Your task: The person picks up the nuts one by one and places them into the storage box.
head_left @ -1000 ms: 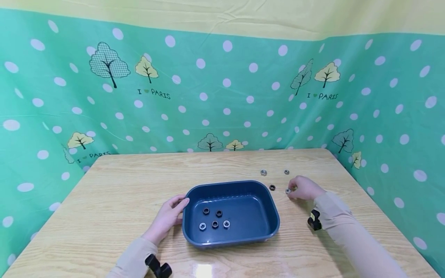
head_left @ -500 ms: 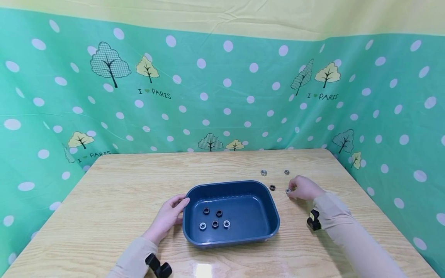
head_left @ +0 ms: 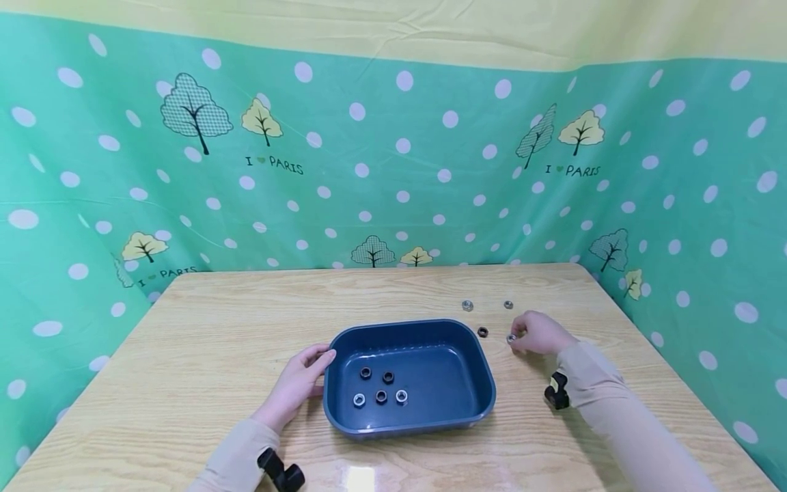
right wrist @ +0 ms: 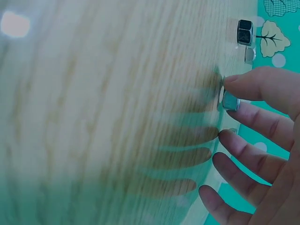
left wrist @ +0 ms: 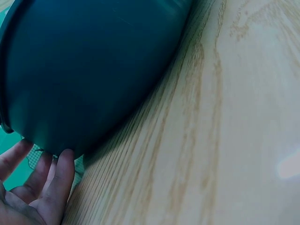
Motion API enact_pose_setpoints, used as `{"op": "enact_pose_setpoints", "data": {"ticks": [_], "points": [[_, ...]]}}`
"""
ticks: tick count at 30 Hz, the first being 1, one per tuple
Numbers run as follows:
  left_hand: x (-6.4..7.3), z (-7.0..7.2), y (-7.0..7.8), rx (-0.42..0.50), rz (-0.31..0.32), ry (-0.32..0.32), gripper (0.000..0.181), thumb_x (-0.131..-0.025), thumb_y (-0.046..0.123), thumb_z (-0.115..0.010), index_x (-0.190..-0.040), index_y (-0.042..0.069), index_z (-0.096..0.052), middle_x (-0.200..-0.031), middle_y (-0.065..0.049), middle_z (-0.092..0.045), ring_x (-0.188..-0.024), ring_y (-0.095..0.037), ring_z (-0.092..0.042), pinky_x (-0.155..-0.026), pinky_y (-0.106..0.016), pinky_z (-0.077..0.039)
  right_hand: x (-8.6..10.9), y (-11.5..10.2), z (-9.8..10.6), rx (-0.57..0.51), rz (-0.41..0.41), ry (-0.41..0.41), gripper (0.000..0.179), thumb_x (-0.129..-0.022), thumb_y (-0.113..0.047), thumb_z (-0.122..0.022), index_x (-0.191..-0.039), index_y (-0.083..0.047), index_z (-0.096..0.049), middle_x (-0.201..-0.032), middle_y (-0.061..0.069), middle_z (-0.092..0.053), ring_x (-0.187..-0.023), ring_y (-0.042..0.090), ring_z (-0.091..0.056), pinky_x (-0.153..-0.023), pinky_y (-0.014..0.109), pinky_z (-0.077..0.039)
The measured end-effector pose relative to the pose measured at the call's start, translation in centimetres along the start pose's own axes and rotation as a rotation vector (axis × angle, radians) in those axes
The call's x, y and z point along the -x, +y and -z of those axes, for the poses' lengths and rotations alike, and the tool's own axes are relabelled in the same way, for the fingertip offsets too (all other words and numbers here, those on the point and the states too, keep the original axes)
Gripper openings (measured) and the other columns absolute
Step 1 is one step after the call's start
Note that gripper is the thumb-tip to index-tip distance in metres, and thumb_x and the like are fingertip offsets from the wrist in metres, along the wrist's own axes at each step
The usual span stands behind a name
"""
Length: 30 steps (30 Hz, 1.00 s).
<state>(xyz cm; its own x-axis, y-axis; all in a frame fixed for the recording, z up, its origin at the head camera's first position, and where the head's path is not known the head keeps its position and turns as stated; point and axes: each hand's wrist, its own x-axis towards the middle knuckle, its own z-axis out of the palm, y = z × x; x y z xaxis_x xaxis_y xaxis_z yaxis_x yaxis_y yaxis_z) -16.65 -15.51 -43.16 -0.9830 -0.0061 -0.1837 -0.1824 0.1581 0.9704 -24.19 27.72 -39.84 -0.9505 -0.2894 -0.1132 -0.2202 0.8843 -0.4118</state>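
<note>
In the head view my right hand (head_left: 541, 333) pinches a silver hex nut (head_left: 511, 339) at the table, right of a dark blue plastic tub (head_left: 424, 429). From the right wrist, the thumb and index finger lie on either side of this nut (right wrist: 230, 101), the other fingers spread below. At the tub's left end my left hand (head_left: 298, 383) holds the rim, thumb on top. In the left wrist view its fingertips rest at the tub's outer wall (left wrist: 89, 70). Several nuts lie inside the tub, some dark, like this one (head_left: 381, 396), others silver, like this one (head_left: 359, 400).
Beyond the tub's right end a black nut (head_left: 483, 332) lies on the wooden table (head_left: 246, 321). Farther back are a silver nut (head_left: 468, 305) and a smaller one (head_left: 508, 305). A green printed curtain (head_left: 381, 171) stands behind the table and along its sides.
</note>
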Motion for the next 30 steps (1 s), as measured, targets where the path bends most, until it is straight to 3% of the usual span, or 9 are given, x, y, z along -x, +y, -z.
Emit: {"op": "enact_pose_setpoints", "data": {"ticks": [8,16,24,30], "points": [[0.1,-0.1,0.0,0.011,0.000,0.005,0.044,-0.096,0.030,-0.054,-0.128,-0.001,-0.051,-0.118,-0.018,-0.059,-0.092,-0.016,-0.060,-0.073,-0.038,-0.059,0.1,0.0,0.1,-0.038,-0.023,0.013,0.009,-0.080,-0.012,-0.069,-0.075,-0.008,-0.062,-0.070,0.002,-0.057,-0.056,0.012,-0.049,-0.051,0.025,-0.043],[0.1,-0.1,0.0,0.016,0.000,0.001,0.045,-0.096,0.030,-0.054,-0.128,-0.002,-0.051,-0.119,-0.018,-0.059,-0.092,-0.016,-0.061,-0.073,-0.037,-0.059,0.0,0.1,0.2,-0.023,-0.022,0.041,0.011,-0.074,-0.011,-0.071,-0.080,-0.007,-0.063,-0.080,0.007,-0.057,-0.061,0.014,-0.050,-0.053,0.026,-0.044],[0.1,-0.1,-0.1,0.013,0.001,-0.001,0.046,-0.096,0.030,-0.054,-0.129,-0.002,-0.050,-0.120,-0.019,-0.058,-0.095,-0.017,-0.061,-0.074,-0.038,-0.059,0.2,-0.3,0.7,-0.037,-0.035,0.043,0.014,-0.076,-0.012,-0.072,-0.086,-0.005,-0.064,-0.091,0.011,-0.059,-0.064,0.015,-0.051,-0.055,0.027,-0.046],[0.0,-0.1,0.0,0.005,0.001,0.001,0.046,-0.096,0.031,-0.054,-0.129,-0.002,-0.050,-0.121,-0.020,-0.058,-0.095,-0.017,-0.061,-0.075,-0.039,-0.059,0.3,-0.3,1.0,-0.007,0.018,0.063,0.013,-0.075,-0.012,-0.072,-0.085,-0.006,-0.064,-0.097,0.015,-0.063,-0.074,0.018,-0.052,-0.064,0.031,-0.047]]}}
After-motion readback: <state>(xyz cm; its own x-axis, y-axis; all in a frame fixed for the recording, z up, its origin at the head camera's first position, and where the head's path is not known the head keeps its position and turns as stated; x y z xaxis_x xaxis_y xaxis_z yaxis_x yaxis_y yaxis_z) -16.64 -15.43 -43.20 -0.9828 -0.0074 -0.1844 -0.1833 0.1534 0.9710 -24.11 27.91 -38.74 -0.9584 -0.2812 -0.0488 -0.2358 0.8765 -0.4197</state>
